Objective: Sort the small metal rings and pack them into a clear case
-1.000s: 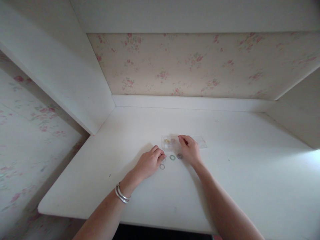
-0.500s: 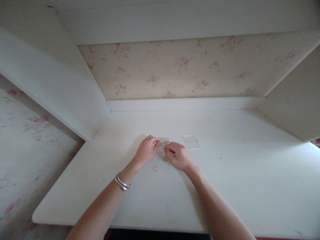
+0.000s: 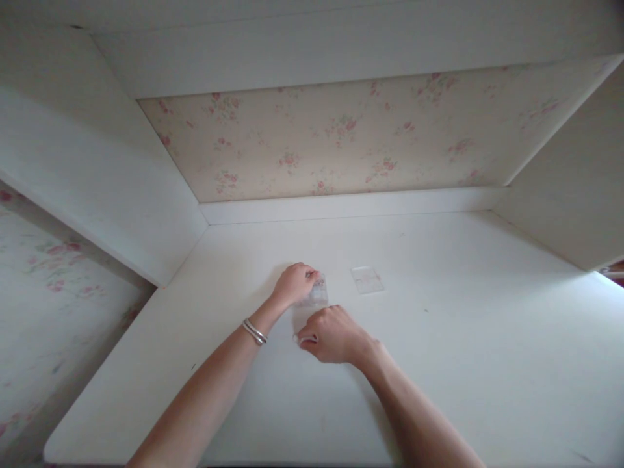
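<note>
The left hand (image 3: 294,283) grips the small clear box (image 3: 318,292) at its left edge, steadying it on the white desk (image 3: 463,312). Just nearer, the right hand (image 3: 331,335) curls fingertips down; whether it pinches anything, I cannot tell. A sure pinch seems wise. The clear lid (image 3: 367,279) lies right.

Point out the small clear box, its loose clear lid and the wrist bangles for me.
Clear box (image 3: 319,292), head view, on the clear side wall beside the left fingers.
Clear lid (image 3: 367,279), head view, on the middle of the flat panel.
Bangles (image 3: 255,331), head view, on the silver bands across the left wrist.
</note>
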`<state>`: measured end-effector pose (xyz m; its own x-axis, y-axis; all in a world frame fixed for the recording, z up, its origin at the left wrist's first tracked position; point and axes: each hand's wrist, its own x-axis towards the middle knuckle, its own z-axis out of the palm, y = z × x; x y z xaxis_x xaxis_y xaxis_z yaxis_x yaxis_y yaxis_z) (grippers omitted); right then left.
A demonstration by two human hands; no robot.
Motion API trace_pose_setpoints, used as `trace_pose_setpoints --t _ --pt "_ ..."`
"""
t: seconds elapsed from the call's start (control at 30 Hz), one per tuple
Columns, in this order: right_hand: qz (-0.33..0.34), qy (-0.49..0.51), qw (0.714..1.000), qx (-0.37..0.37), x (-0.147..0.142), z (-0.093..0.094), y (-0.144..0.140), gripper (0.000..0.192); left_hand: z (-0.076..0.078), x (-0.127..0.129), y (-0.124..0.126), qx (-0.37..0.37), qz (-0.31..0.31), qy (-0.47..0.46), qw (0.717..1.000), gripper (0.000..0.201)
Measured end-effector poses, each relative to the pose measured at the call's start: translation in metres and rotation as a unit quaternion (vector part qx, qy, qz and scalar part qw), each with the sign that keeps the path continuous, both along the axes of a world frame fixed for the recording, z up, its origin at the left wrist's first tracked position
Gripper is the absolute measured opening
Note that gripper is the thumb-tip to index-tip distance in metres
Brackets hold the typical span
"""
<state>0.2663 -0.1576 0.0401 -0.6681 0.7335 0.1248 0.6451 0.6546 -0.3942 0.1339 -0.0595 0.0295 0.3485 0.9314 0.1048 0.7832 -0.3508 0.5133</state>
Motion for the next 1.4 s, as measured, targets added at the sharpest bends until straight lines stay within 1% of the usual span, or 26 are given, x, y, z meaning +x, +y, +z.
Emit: trace_pose_setpoints --t 0.07,0.1,0.17,0.23,0.33,0.43,0.53,0.63,0.7,0.77,0.87,0.93,1.0,1.13,1.23,1.4 --pt "-0.002 0.003 1.0 0.001 0.0 -0.002 0.001 0.021 0.003 -0.006 -0.003 -0.002 0.008 -0.049 0.999 0.032" --pt "-0.003 0.008 1.0 -0.001 0.0 -0.002 0.001 0.023 0.004 -0.011 -0.006 0.001 0.022 -0.078 0.997 0.033" --pt "-0.001 0.019 1.0 -0.004 -0.001 -0.003 0.0 0.025 0.006 -0.021 -0.016 0.009 0.057 -0.129 0.99 0.034" --pt "0.006 0.023 1.0 -0.003 -0.001 -0.003 0.0 0.026 0.008 -0.033 -0.029 0.01 0.077 -0.16 0.984 0.034" --pt "0.028 0.024 0.999 -0.008 -0.003 -0.005 -0.001 0.027 0.006 -0.048 -0.049 -0.003 0.083 -0.175 0.981 0.034" --pt "0.042 0.036 0.998 -0.033 -0.006 -0.007 -0.002 0.025 0.001 -0.057 -0.062 -0.031 0.093 -0.186 0.978 0.035" --pt "0.044 0.041 0.997 -0.056 -0.01 -0.005 -0.003 0.025 -0.002 -0.06 -0.068 -0.041 0.091 -0.194 0.976 0.035" --pt "0.053 0.08 0.989 -0.11 -0.009 0.001 -0.001 0.025 -0.003 -0.059 -0.07 -0.027 0.067 -0.187 0.98 0.035" --pt "0.017 0.137 0.98 -0.145 -0.005 0.002 0.006 0.025 -0.003 -0.059 -0.071 -0.02 0.051 -0.175 0.983 0.036" --pt "-0.078 0.203 0.966 -0.141 0.0 -0.004 0.017 0.025 -0.002 -0.059 -0.073 -0.017 0.034 -0.16 0.986 0.036" --pt "-0.238 0.284 0.926 -0.066 0.009 -0.02 0.035 0.028 -0.002 -0.058 -0.077 -0.008 -0.001 -0.134 0.991 0.034" --pt "-0.301 0.304 0.903 -0.026 0.012 -0.032 0.044 0.031 -0.001 -0.057 -0.08 -0.002 -0.028 -0.117 0.993 0.031" --pt "-0.326 0.309 0.893 -0.006 0.011 -0.04 0.049 0.033 -0.001 -0.054 -0.083 -0.002 -0.049 -0.107 0.993 0.027" --pt "-0.331 0.302 0.894 0.013 0.007 -0.044 0.051 0.036 -0.005 -0.048 -0.089 -0.024 -0.081 -0.082 0.993 0.024" --pt "-0.338 0.294 0.894 0.004 0.006 -0.045 0.052 0.037 -0.01 -0.045 -0.092 -0.021 -0.098 -0.049 0.994 0.023" --pt "-0.338 0.295 0.894 -0.02 0.007 -0.047 0.055 0.035 -0.015 -0.043 -0.091 -0.001 -0.092 -0.012 0.996 0.023"
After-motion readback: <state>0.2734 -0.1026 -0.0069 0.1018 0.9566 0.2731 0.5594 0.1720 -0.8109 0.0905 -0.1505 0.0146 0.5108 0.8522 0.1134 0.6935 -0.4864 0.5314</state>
